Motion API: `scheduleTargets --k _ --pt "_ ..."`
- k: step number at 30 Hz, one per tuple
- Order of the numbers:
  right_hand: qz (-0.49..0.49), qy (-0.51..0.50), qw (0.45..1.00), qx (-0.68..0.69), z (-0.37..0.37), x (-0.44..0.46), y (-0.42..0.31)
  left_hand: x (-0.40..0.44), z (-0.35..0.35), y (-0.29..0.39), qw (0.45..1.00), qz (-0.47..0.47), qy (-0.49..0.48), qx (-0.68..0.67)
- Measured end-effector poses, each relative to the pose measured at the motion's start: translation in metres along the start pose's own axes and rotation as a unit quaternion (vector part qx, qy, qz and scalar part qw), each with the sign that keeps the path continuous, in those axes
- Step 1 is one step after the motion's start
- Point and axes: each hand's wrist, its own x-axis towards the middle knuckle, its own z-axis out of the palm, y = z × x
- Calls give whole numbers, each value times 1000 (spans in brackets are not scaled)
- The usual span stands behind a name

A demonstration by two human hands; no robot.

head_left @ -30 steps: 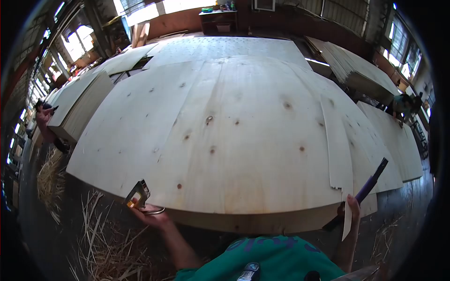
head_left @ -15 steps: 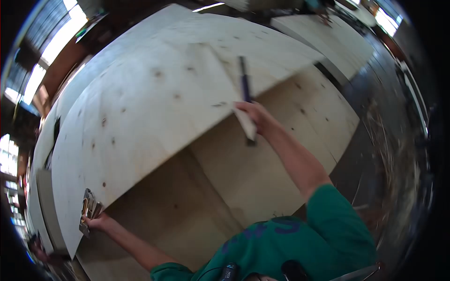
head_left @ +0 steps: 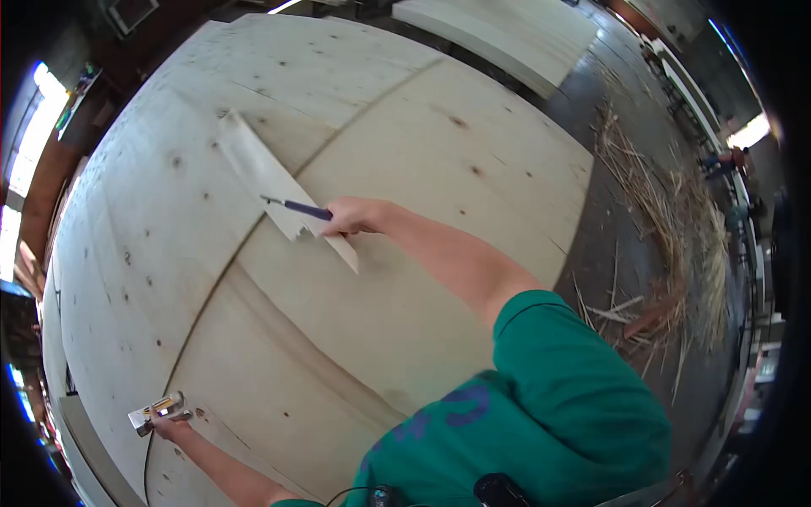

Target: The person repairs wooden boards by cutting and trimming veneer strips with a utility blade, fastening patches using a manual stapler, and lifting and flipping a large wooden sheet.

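My left hand (head_left: 171, 427) is closed around a silver metal staple gun (head_left: 157, 412), near the left edge of a large stack of pale veneer sheets (head_left: 380, 313). My right hand (head_left: 351, 216) grips a slim tool with a dark blue handle (head_left: 308, 210), its thin metal tip pointing left; this looks like a knife. The same hand also holds a long pale strip of veneer (head_left: 260, 169), which slants across the seam between two sheets. A ragged notch shows on the strip's lower side. My fingers hide part of the strip and the handle.
Another stack of pale sheets (head_left: 515, 34) stands beyond the far edge. Wood scraps and splinters (head_left: 650, 203) litter the dark floor on the right. A person (head_left: 725, 162) is far off at the right. A board edge (head_left: 89, 448) runs along the lower left.
The upper sheet, raised over a shadowed gap before, now lies down with a narrow seam. My right hand has moved left with the knife and strip. The left hand still holds the staple gun.
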Motion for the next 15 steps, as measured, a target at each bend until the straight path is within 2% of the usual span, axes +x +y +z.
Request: scheduleTargets --k 2,4,5,6,7,9,10,11,12,13,15 --pt "-32 -14 993 -109 -1 -83 33 -108 -2 24 992 -8 -51 118" --pt "-89 53 982 -160 -2 -163 73 -128 -24 0 946 38 -175 271" --pt "-73 89 978 -175 -3 -202 89 -138 -34 -15 907 62 -232 346" --pt "-58 121 972 -192 -9 -236 106 -171 -30 -30 840 204 -248 438" --pt "-40 150 967 -201 -17 -263 127 -217 -18 -46 743 338 -258 517" --pt "18 182 962 -205 -47 -317 166 -302 0 -75 733 311 -304 522" --pt "54 184 961 -200 -67 -340 182 -352 13 -79 672 339 -308 582" --pt "42 224 958 -175 -86 -360 201 -398 24 -84 606 360 -312 637" --pt "31 265 952 -148 -106 -377 221 -435 30 -88 612 353 -294 644" --pt "-24 294 945 -142 -130 -390 243 -472 42 -95 620 347 -281 644" --pt "24 292 947 -131 -180 -409 274 -526 75 -112 633 339 -275 639"
